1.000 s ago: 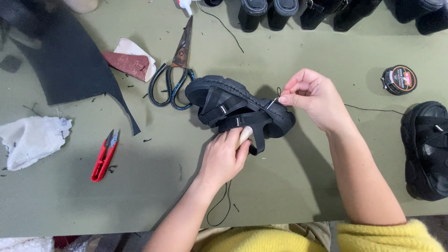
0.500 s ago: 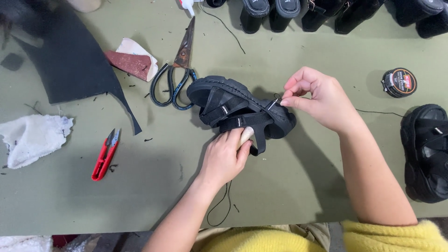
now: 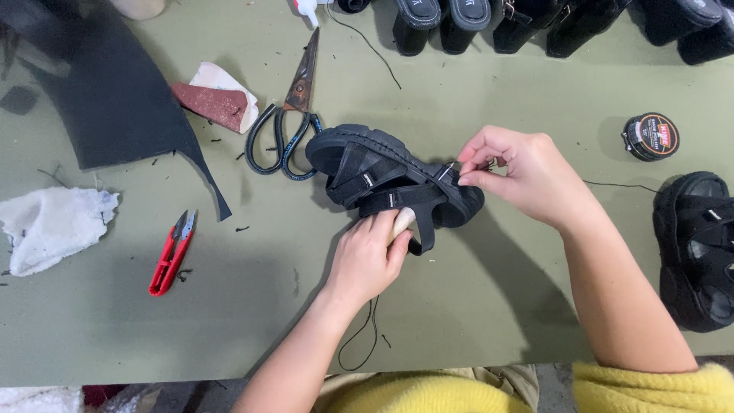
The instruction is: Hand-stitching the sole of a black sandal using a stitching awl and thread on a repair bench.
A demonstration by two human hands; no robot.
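At the middle of the green table (image 3: 474, 306), a black strappy sandal (image 3: 386, 172) lies on its side with both hands on it. Left hand (image 3: 367, 256) is curled around the lower strap from below, fingers closed over it and pinning the shoe down. Right hand (image 3: 516, 172) sits at the heel end, thumb and forefinger pinched tight on something small and thin — a needle by the look of it, though it is too fine to be sure — with a dark thread (image 3: 619, 184) trailing off to the right. This reads as hand-stitching at the strap's edge, mid-stitch. The next pull, I'd judge, wants a steady left hold and a straight draw so the thread doesn't snag. Big scissors (image 3: 287, 126) lie just beside the toe; red thread snips (image 3: 172, 252) rest well apart, a round polish tin (image 3: 650, 136) to the right.
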